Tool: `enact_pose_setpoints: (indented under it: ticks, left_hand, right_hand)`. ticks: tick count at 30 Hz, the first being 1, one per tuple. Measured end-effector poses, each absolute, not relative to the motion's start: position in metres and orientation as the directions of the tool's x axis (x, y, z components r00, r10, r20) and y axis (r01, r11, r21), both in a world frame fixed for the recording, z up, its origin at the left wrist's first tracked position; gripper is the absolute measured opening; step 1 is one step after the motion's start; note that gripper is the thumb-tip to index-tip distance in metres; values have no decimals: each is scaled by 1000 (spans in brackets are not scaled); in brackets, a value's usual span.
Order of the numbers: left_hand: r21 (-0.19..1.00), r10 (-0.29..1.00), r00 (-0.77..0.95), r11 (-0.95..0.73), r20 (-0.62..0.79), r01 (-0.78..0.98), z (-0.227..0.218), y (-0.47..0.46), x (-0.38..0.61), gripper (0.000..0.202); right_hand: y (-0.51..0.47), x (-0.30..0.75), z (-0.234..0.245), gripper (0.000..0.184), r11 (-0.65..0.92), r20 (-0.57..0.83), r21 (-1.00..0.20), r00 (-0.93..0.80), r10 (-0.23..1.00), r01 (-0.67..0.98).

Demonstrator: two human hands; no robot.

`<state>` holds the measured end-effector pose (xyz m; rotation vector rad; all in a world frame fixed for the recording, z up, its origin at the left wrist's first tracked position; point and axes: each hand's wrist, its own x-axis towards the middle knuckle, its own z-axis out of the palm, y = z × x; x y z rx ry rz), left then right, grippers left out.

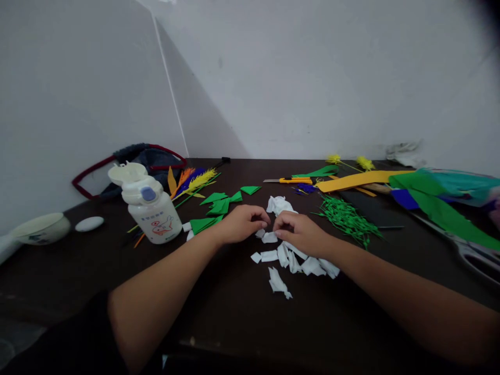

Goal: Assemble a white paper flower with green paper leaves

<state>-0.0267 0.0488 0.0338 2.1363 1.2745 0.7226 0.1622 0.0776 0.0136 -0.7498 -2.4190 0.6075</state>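
Observation:
My left hand (pixel 244 224) is curled with its fingertips pinched together at a small scrap of white paper (pixel 260 234). Facing it, my right hand (pixel 300 231) has its thumb and fingers closed on the edge of another white paper piece (pixel 269 237). The fingers partly hide both scraps. Torn and folded white paper strips (pixel 294 260) lie loosely below and under my right hand. A crumpled white paper clump (pixel 279 204) sits just beyond the fingertips. Beside my left hand are several folded green paper pieces (pixel 216 207).
A white bottle (pixel 156 221) with its lid up stands at left, near a bowl (pixel 41 229). An orange utility knife (pixel 299 180) shows its blade at the back. Green stems (pixel 347 219), a yellow strip (pixel 355 181) and scissors (pixel 471 255) lie at right.

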Motion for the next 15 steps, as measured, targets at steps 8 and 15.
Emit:
enact_pose_setpoints:
  ticks: [8,15]
  left_hand:
    - [966,883,447,-223,144,129,34,39,-14,17]
    - [964,909,387,-225,154,144,37,35,-7,11]
  right_hand:
    - [72,171,16,8,515,323,-831,-569,756,212]
    - [62,171,19,5,458,317,-875,-530,786,155]
